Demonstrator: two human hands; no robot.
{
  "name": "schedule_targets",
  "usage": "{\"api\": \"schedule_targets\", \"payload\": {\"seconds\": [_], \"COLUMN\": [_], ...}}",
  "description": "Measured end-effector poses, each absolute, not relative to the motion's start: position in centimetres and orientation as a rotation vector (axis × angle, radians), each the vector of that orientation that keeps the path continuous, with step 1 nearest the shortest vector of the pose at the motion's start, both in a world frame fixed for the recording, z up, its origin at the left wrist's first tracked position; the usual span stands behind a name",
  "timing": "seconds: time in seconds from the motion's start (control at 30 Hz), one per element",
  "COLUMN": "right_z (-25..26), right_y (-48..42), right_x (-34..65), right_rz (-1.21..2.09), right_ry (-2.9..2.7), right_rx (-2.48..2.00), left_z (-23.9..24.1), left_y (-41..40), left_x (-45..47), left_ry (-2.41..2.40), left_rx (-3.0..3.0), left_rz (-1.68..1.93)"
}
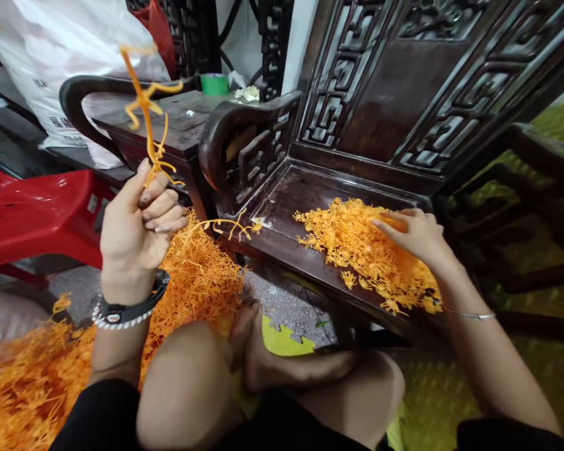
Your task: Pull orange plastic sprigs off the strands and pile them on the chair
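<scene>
My left hand (138, 216) is raised and closed around a thin orange plastic stem with small branches (145, 106), which sticks up above my fist. My right hand (416, 233) reaches out onto a heap of small orange plastic pieces (357, 250) lying on the seat of a dark carved wooden chair (305, 188); its fingers pinch at an orange piece at the top of the heap. A big pile of orange branched stems (202, 282) lies on the floor under and behind my left hand.
A red plastic stool (37, 213) stands at the left. A dark side table (183, 122) carries a green tape roll (215, 83). White sacks (51, 50) are behind. My bare legs and foot (272, 363) are crossed on a yellow-green mat (432, 401).
</scene>
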State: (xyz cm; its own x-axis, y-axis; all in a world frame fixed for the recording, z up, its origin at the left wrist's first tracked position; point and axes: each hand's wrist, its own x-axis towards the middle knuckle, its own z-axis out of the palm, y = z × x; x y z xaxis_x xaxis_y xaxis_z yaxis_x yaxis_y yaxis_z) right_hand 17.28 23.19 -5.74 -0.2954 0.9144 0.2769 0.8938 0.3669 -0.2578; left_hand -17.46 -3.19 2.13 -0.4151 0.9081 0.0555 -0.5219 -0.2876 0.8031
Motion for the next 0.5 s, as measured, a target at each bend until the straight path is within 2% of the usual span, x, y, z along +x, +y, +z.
{"api": "schedule_targets", "payload": {"seconds": [0.17, 0.3, 0.4, 0.47, 0.5], "right_z": [-3.8, -2.4, -3.7, -5.4, -6.2], "right_y": [21.1, 16.2, 10.3, 6.4, 4.7], "right_x": [15.7, 12.4, 8.6, 5.7, 4.2], "right_rz": [-0.207, -0.051, 0.238, 0.817, 0.978], "right_ry": [-2.077, -2.069, -2.184, -2.199, -2.141], "right_rx": [-1.505, -1.289, -1.066, -0.757, -0.682], "left_z": [2.5, 3.2, 3.4, 3.0, 2.7], "left_y": [-4.4, -5.0, -5.4, -5.6, -5.8], "left_x": [-17.8, -18.3, -18.0, -17.3, -16.8], "left_ry": [0.818, 0.726, 0.691, 0.689, 0.685], "left_rx": [0.648, 0.645, 0.654, 0.657, 0.661], "left_rz": [1.754, 1.706, 1.639, 1.573, 1.544]}}
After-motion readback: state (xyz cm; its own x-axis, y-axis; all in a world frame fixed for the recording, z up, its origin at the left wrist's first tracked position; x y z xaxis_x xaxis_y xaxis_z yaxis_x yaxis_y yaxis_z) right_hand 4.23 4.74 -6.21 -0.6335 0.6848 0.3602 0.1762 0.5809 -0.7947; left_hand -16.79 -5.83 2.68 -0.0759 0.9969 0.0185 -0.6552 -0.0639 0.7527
